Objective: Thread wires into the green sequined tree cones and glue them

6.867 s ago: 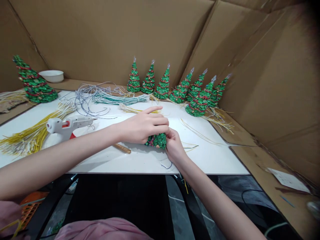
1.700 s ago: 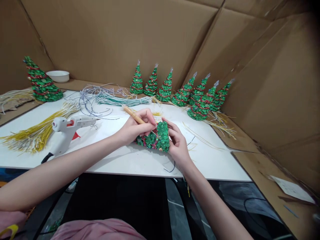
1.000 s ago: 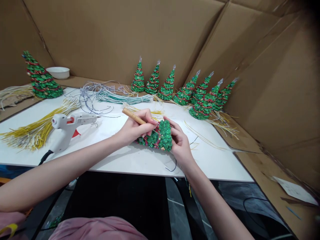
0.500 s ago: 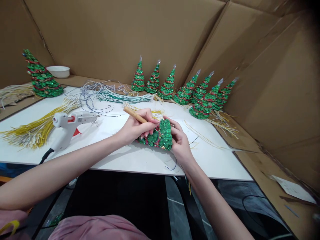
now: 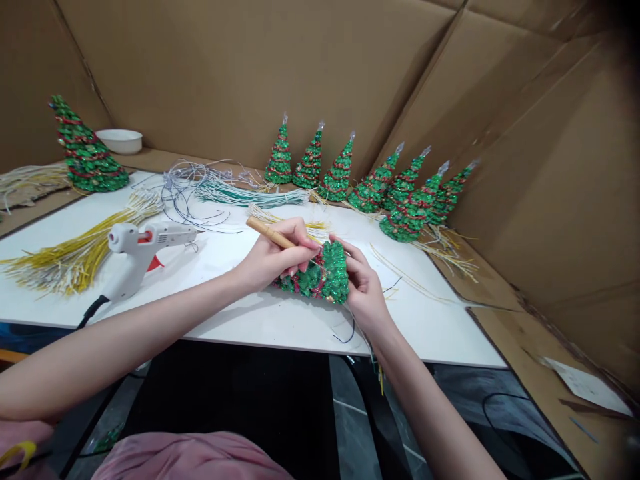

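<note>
Presently shows large tree [image 5: 87, 150] and bowl [image 5: 120, 141] at far left corner of table [image 5: 260, 327], then yellow wires [image 5: 80, 250] and glue gun [image 5: 133, 250] on table's left part. Grasps wooden-handled tool [image 5: 267, 232] in left hand [image 5: 280, 259], fingers pinched low on handle, metal tip at held tree [image 5: 334, 273]. Supports held tree, lying sideways at table's near middle, with right hand [image 5: 367, 290] curled against wide end. Displays small trees [image 5: 339, 172] along table's far right edge.

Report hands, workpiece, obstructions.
Left hand: gripping wooden-handled tool against green tree. Right hand: steadying tree's base end. Glue gun left, clear of both hands.
</note>
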`<state>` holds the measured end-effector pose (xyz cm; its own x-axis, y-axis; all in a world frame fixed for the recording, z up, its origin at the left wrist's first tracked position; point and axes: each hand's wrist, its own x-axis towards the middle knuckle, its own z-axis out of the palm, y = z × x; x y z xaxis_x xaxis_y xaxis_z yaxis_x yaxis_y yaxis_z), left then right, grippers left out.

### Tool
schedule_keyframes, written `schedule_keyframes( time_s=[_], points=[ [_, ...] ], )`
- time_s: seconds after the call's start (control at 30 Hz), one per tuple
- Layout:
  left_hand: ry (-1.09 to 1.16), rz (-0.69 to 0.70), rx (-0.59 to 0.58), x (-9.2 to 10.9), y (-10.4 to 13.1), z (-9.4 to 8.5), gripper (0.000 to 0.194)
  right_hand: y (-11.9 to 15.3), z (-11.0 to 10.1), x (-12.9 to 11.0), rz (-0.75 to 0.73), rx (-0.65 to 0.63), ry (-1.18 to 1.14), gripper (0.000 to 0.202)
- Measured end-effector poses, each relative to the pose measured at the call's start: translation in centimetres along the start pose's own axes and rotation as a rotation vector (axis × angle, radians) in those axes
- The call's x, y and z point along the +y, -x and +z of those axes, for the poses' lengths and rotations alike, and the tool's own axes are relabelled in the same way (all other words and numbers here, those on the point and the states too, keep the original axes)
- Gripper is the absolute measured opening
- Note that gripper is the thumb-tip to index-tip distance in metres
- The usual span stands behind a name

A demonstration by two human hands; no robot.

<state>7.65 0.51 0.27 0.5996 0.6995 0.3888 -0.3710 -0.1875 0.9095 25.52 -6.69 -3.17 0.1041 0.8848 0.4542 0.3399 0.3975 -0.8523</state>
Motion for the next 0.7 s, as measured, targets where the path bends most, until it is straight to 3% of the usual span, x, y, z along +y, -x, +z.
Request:
schedule_keyframes(
  time_s=[0.4, 0.7],
  points=[
    [-0.225, 0.199, 0.003, 0.8, 0.8, 0.7, 0.01, 0.2, -0.1, -0.1, 0.022, -0.008, -0.013, 0.03],
    [-0.572, 0.548, -0.14, 1.0, 1.0, 0.7, 0.026, 0.3, -0.2, 0.0, 0.03, 0.003, -0.005, 0.031]
  ],
)
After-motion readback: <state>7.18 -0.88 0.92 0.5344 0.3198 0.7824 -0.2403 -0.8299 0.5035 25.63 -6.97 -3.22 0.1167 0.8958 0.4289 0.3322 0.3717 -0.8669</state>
